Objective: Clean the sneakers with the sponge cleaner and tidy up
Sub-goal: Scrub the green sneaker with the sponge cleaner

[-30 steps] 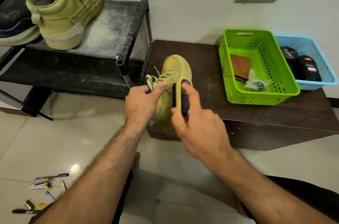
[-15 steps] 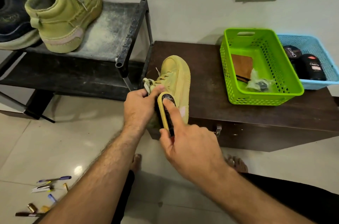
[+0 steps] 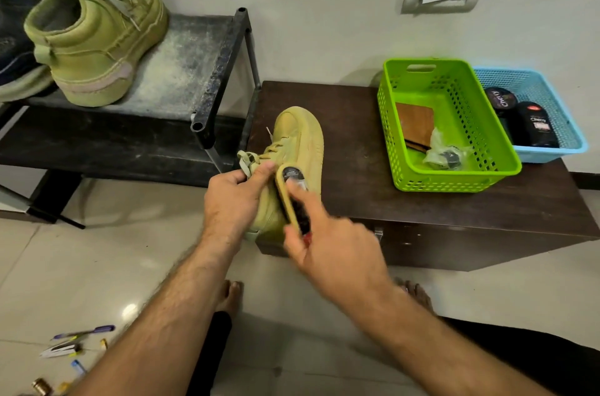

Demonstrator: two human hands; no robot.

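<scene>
- Gripping the olive sneaker (image 3: 300, 139) near its laces, the left hand (image 3: 232, 201) has its fingers curled on the upper and its thumb pressed on the side.
- This sneaker stands at the front left corner of the dark wooden bench (image 3: 357, 142), with its toe toward the wall.
- The right hand (image 3: 328, 249) holds the sponge cleaner (image 3: 292, 197), thumb and fingers clamped around its black body; the yellow sponge edge touches the side of the sneaker.
- The second olive sneaker (image 3: 97, 38) sits on the black shoe rack (image 3: 181, 71), beside a dark shoe (image 3: 13, 48).
- A green basket (image 3: 454, 175) and a blue basket (image 3: 552, 149) stand on the bench, touching each other; the blue one contains black polish containers (image 3: 532, 123).
- Some pens (image 3: 84, 332) lie on the floor.
</scene>
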